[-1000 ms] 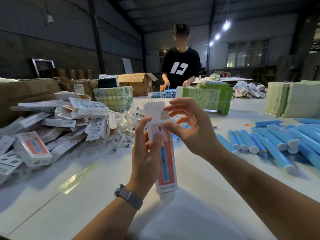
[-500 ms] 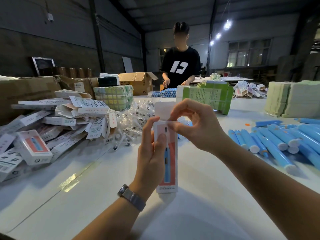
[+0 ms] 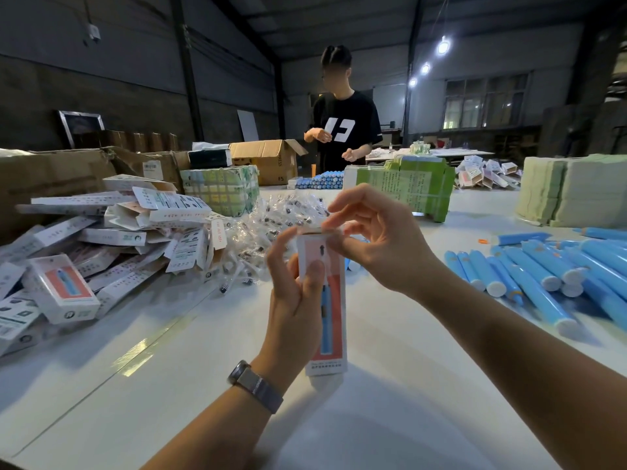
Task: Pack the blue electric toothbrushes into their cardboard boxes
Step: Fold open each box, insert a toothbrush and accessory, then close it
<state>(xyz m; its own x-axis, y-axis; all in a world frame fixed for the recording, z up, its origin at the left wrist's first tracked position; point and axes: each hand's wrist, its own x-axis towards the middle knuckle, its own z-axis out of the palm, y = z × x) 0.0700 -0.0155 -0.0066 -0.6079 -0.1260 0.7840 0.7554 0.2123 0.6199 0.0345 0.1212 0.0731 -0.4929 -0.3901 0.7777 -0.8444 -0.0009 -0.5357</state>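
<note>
The flap is now folded down. The left hand (image 3: 298, 286) holds the box (image 3: 327, 300); the right hand (image 3: 376, 242) pinches its top and could crush the flap.

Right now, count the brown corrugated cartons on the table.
3, perhaps more hidden. A large carton at far left, a labelled carton beside it behind the pile of boxes, and an open carton in front of the standing person.

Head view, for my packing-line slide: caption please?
Left hand holds upright white-and-coral cardboard box; right hand pinches its top flap.
</note>
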